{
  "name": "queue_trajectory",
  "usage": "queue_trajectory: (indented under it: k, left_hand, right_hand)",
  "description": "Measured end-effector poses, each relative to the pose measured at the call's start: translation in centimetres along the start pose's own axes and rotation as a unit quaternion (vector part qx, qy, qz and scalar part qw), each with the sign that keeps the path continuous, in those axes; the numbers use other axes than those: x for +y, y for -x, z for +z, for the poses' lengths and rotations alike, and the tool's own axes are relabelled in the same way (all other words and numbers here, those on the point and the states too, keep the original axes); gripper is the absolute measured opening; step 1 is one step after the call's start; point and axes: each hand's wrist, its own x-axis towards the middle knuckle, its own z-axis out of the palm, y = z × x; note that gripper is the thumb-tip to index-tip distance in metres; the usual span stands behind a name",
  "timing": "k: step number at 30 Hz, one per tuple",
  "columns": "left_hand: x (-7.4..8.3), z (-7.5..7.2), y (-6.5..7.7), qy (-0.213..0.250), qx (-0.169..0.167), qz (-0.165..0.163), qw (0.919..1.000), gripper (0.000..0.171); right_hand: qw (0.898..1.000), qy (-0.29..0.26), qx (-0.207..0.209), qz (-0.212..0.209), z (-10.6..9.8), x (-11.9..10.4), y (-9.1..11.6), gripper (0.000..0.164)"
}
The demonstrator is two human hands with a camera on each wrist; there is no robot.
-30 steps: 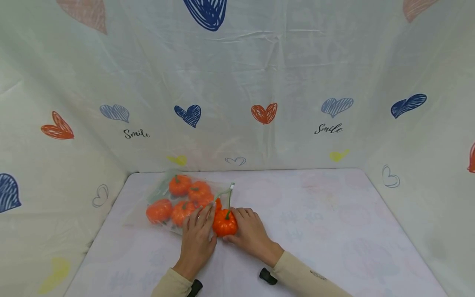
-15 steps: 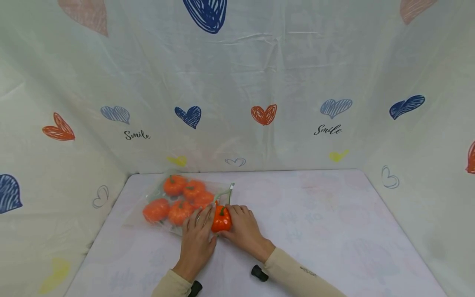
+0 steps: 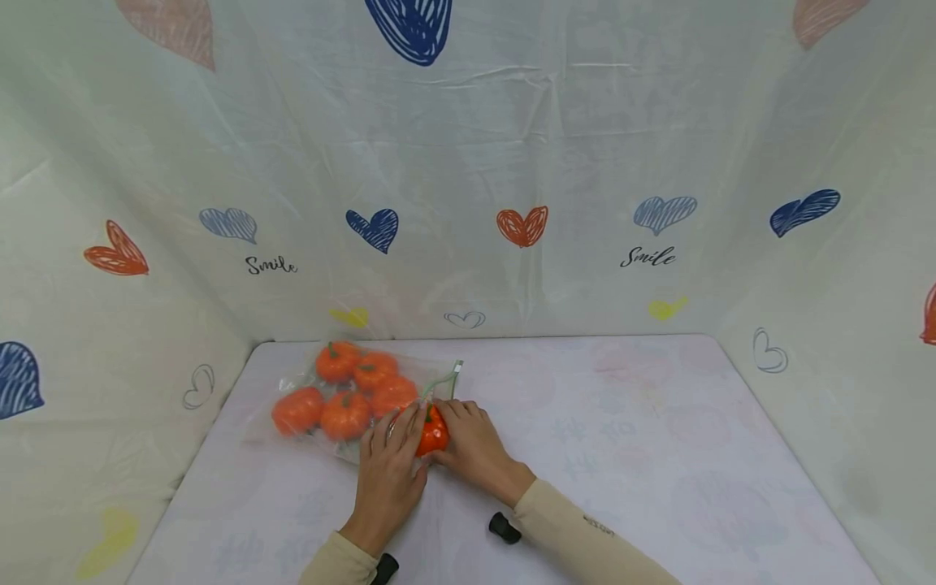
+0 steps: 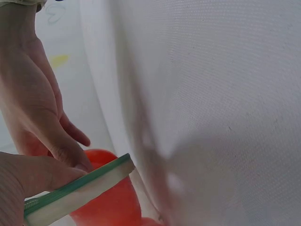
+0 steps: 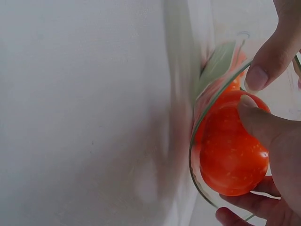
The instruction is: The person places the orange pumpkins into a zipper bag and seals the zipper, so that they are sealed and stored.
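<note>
A clear zip bag (image 3: 342,445) with a green closure strip lies at the left of the table, with several small orange pumpkins (image 3: 346,415) inside. My left hand (image 3: 391,471) holds the bag at its mouth; its thumb (image 4: 28,176) presses against the green strip in the left wrist view. Gripped by my right hand (image 3: 478,451), another pumpkin (image 5: 233,146) is partly within the bag's mouth, whose edge curves round it in the right wrist view. The left fingers partly cover this pumpkin in the head view.
A white patterned cloth covers the table (image 3: 643,455). Cloth walls (image 3: 453,162) printed with hearts rise behind it and at both sides. Dark wrist cameras (image 3: 504,528) sit below the forearms.
My right hand has moved left with its pumpkin, farther into the bag's mouth. The pumpkins in the bag have shifted left. My left hand has stayed in place.
</note>
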Motion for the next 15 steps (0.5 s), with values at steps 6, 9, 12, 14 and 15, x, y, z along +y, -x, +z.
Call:
queue_trajectory:
  k: [6,9,12,14,15]
  left_hand:
    - [0.1,-0.1,0.0,-0.001,0.003,0.003,1.0,0.099]
    - [0.1,-0.2,0.0,-0.002,0.002,0.003,1.0,0.101]
    - [0.1,-0.1,0.0,-0.002,0.002,0.005,1.0,0.101]
    - [0.1,-0.1,0.0,-0.003,0.002,0.007,1.0,0.1]
    - [0.1,-0.1,0.0,-0.003,0.003,0.008,1.0,0.1]
  right_hand:
    - [0.999,-0.015,-0.033,-0.024,0.0,0.6,-0.2,0.079]
    - [0.997,-0.022,-0.056,-0.042,-0.2,0.9,-0.3,0.08]
    - [0.995,-0.022,-0.071,-0.062,-0.3,1.1,-0.4,0.08]
    - [0.994,-0.021,-0.074,-0.075,-0.4,1.2,-0.5,0.08]
    - [0.994,-0.019,-0.073,-0.082,-0.3,1.2,-0.5,0.08]
